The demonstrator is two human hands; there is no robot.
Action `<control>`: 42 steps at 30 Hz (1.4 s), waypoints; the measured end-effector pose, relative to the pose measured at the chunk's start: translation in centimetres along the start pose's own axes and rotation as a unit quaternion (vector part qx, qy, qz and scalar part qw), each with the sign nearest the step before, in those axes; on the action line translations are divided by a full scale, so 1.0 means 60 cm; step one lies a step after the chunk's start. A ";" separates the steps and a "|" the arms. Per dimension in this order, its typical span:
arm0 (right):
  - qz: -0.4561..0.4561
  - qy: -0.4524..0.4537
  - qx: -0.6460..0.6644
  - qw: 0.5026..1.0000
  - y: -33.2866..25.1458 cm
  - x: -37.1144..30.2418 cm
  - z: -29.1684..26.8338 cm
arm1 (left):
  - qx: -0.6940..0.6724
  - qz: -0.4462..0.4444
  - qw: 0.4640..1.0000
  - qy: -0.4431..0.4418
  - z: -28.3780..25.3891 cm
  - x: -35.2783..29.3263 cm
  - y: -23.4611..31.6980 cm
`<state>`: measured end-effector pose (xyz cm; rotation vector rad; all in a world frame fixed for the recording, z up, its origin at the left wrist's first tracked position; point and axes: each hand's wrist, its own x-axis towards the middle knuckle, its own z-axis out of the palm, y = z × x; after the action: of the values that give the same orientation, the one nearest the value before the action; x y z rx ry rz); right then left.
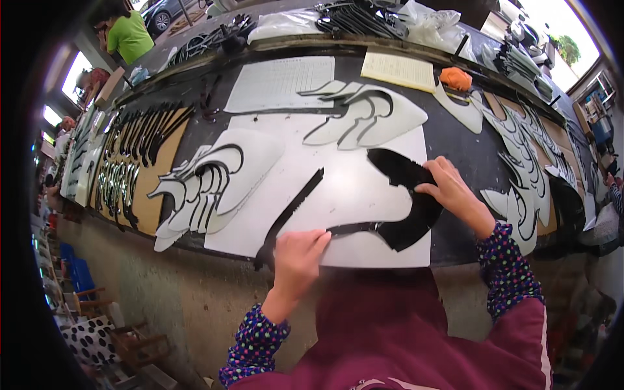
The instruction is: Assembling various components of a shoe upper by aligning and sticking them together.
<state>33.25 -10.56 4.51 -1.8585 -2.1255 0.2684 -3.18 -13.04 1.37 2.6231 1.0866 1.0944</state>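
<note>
A black, curved flat piece (416, 222), shaped like a shoe upper, lies on a white board (325, 149) in front of me. Its narrow end is pinched between the thumb and fingers of my left hand (297, 257), low on the board. My right hand (455, 188) grips the wide outer side of the same piece, fingers bent over its edge. Beside my left hand a narrow black strip (296, 207) runs diagonally, its lower end partly behind the hand. Overlapping white curved pieces with black edges form one stack (218, 179) to the left and another stack (374, 117) beyond.
Glossy black strips (140, 140) lie in rows on brown cardboard at left. More white pieces (520, 149) cover cardboard at right. Behind the board are a printed sheet (279, 81), a yellowish pad (398, 70) and an orange bundle (455, 78). A person in green (130, 38) is at the far left.
</note>
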 end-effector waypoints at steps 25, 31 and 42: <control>0.260 0.147 0.401 0.866 0.242 0.760 -0.081 | 0.023 -0.250 0.968 -0.027 -0.014 0.038 -0.057; -0.065 0.324 -0.021 0.943 0.264 0.627 -0.073 | 0.071 -0.192 0.979 -0.017 0.008 0.050 -0.064; -0.035 -0.046 0.078 0.995 0.131 0.385 0.026 | 0.081 -0.077 0.993 -0.027 -0.008 0.048 -0.062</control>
<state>37.35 13.50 2.81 -1.7122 -2.1563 0.4975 -4.22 -8.49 2.13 2.6167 1.3941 0.9367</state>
